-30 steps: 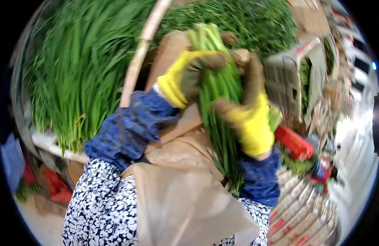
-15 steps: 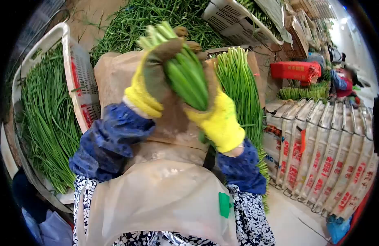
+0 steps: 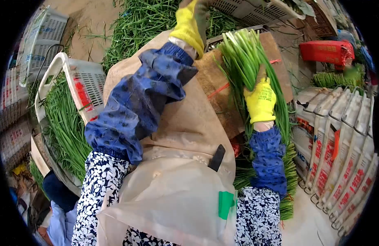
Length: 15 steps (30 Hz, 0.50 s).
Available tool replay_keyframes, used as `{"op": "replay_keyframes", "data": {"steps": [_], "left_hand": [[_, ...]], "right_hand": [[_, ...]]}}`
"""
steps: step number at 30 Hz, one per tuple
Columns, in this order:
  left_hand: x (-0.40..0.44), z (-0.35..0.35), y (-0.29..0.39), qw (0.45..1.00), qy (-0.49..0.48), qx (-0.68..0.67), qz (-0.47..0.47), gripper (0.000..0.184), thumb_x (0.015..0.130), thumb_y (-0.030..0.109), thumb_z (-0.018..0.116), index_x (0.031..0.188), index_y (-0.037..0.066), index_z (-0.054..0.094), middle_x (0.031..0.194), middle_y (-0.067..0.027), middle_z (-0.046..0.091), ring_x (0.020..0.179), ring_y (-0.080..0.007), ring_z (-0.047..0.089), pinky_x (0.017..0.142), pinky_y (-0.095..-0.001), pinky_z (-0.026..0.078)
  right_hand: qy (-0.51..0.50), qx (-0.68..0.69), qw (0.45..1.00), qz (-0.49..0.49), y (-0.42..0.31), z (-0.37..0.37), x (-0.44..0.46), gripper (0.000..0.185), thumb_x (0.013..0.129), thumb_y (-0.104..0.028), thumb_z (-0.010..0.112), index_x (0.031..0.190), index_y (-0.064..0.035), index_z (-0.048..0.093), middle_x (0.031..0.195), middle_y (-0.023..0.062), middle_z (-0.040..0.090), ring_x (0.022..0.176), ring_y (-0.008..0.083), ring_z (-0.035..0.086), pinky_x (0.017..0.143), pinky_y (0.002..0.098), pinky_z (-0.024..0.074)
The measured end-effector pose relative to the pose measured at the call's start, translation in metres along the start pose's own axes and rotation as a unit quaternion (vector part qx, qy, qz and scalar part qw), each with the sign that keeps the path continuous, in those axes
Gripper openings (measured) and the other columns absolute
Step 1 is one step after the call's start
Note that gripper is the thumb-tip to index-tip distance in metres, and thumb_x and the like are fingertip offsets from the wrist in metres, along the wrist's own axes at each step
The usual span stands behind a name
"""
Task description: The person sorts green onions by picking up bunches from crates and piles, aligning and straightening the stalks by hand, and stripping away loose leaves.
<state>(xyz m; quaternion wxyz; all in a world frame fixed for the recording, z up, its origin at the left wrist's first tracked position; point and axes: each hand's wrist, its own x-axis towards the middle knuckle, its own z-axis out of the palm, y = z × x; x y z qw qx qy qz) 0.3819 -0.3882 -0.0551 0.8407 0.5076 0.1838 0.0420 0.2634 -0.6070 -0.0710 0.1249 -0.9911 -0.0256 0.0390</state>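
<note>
My right hand (image 3: pixel 260 99), in a yellow glove with a dark palm, is closed around a bunch of long green chives (image 3: pixel 242 57) with pale ends. The bunch lies over a brown board (image 3: pixel 214 74), and its leaves trail down beside my forearm. My left hand (image 3: pixel 192 22), gloved alike, reaches far forward at the top edge of the view, near a loose heap of chives (image 3: pixel 136 30). Its fingers are mostly out of sight. Red ties (image 3: pixel 219 91) lie on the board.
At left stands a white crate (image 3: pixel 85 84) full of chives. Another crate (image 3: pixel 251 11) is at the top. Folded white bags or crates with red print (image 3: pixel 332 160) line the right side, below a red box (image 3: pixel 326 53). A pale apron (image 3: pixel 173 197) covers my lap.
Both hands held a chive bunch together in front of me. Now they are apart: my left hand has moved forward and up, my right hand rightward onto the chives at the board.
</note>
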Motion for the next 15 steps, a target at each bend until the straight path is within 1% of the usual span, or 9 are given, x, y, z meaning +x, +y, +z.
{"op": "replay_keyframes", "data": {"steps": [2, 4, 5, 7, 8, 9, 10, 12, 15], "left_hand": [[0.013, -0.006, -0.001, 0.995, 0.002, -0.090, 0.036, 0.057, 0.085, 0.026, 0.070, 0.134, 0.006, 0.050, 0.104, -0.0059, 0.064, 0.087, -0.0191, 0.059, 0.074, -0.0314, 0.048], [0.005, 0.013, 0.000, 0.973, -0.133, -0.135, 0.133, 0.071, 0.084, 0.019, 0.073, 0.144, 0.006, 0.037, 0.110, -0.0089, 0.064, 0.092, -0.0200, 0.061, 0.079, -0.0319, 0.050], [-0.016, 0.029, 0.009, 0.979, -0.141, -0.115, 0.096, 0.072, 0.085, 0.022, 0.071, 0.146, 0.007, 0.035, 0.110, -0.0092, 0.065, 0.094, -0.0200, 0.061, 0.083, -0.0316, 0.050], [-0.024, 0.070, -0.034, 0.970, -0.143, -0.020, 0.197, 0.026, 0.082, 0.022, 0.070, 0.101, 0.006, 0.066, 0.091, -0.0101, 0.070, 0.081, -0.0240, 0.067, 0.077, -0.0362, 0.054], [-0.024, 0.083, -0.053, 0.962, -0.152, 0.070, 0.217, 0.035, 0.074, 0.024, 0.073, 0.105, 0.008, 0.066, 0.092, -0.0160, 0.070, 0.083, -0.0284, 0.068, 0.079, -0.0403, 0.053], [-0.025, 0.096, -0.073, 0.918, -0.156, 0.168, 0.325, 0.038, 0.073, 0.027, 0.072, 0.106, 0.010, 0.066, 0.090, -0.0192, 0.069, 0.084, -0.0306, 0.068, 0.079, -0.0422, 0.053], [-0.030, 0.093, -0.078, 0.873, -0.232, 0.289, 0.319, 0.036, 0.076, 0.030, 0.069, 0.106, 0.010, 0.066, 0.101, -0.0173, 0.070, 0.099, -0.0315, 0.066, 0.088, -0.0439, 0.050], [-0.022, 0.079, -0.119, 0.647, -0.263, 0.554, 0.453, 0.046, 0.078, 0.032, 0.071, 0.118, 0.011, 0.064, 0.118, -0.0127, 0.065, 0.119, -0.0312, 0.055, 0.103, -0.0446, 0.040], [-0.021, 0.072, -0.149, 0.592, -0.264, 0.679, 0.345, 0.061, 0.075, 0.040, 0.072, 0.128, 0.015, 0.058, 0.127, -0.0156, 0.060, 0.127, -0.0337, 0.049, 0.111, -0.0440, 0.032]], "right_hand": [[-0.035, -0.072, 0.996, 0.036, -0.010, 0.018, -0.005, 0.100, 0.073, -0.024, 0.076, 0.151, -0.0040, 0.018, 0.114, 0.0243, 0.059, 0.092, 0.0384, 0.064, 0.076, 0.0434, 0.0533], [0.002, -0.094, 0.996, 0.007, -0.017, 0.029, -0.014, 0.104, 0.072, -0.026, 0.078, 0.152, -0.0033, 0.014, 0.113, 0.0211, 0.058, 0.090, 0.0350, 0.065, 0.073, 0.0428, 0.0537], [0.000, -0.097, 0.995, 0.009, -0.023, 0.031, -0.017, 0.104, 0.072, -0.026, 0.078, 0.152, -0.0033, 0.014, 0.113, 0.0211, 0.058, 0.090, 0.0350, 0.065, 0.073, 0.0428, 0.0537], [-0.010, -0.124, 0.992, 0.014, -0.034, 0.033, -0.023, 0.100, 0.070, -0.028, 0.079, 0.148, -0.0016, 0.023, 0.112, 0.0195, 0.057, 0.092, 0.0333, 0.064, 0.074, 0.0407, 0.0530], [-0.011, -0.127, 0.992, 0.016, -0.022, 0.049, -0.024, 0.100, 0.070, -0.028, 0.079, 0.148, -0.0016, 0.023, 0.112, 0.0195, 0.057, 0.092, 0.0333, 0.064, 0.074, 0.0407, 0.0530], [-0.011, -0.135, 0.991, 0.000, 0.002, 0.075, -0.027, 0.096, 0.069, -0.032, 0.079, 0.144, -0.0012, 0.029, 0.113, 0.0189, 0.057, 0.094, 0.0327, 0.063, 0.075, 0.0398, 0.0519], [-0.010, -0.129, 0.991, 0.025, -0.007, 0.068, -0.029, 0.090, 0.067, -0.036, 0.080, 0.138, -0.0014, 0.037, 0.114, 0.0182, 0.056, 0.095, 0.0323, 0.061, 0.079, 0.0390, 0.0499], [0.067, -0.141, 0.988, -0.007, -0.001, 0.079, -0.034, 0.085, 0.065, -0.042, 0.079, 0.132, -0.0016, 0.046, 0.116, 0.0171, 0.054, 0.097, 0.0328, 0.059, 0.085, 0.0402, 0.0457], [-0.075, -0.081, 0.991, 0.082, -0.017, 0.065, -0.033, 0.077, 0.064, -0.021, 0.073, 0.132, -0.0024, 0.044, 0.133, 0.0260, 0.049, 0.111, 0.0408, 0.054, 0.094, 0.0461, 0.0430]]}}
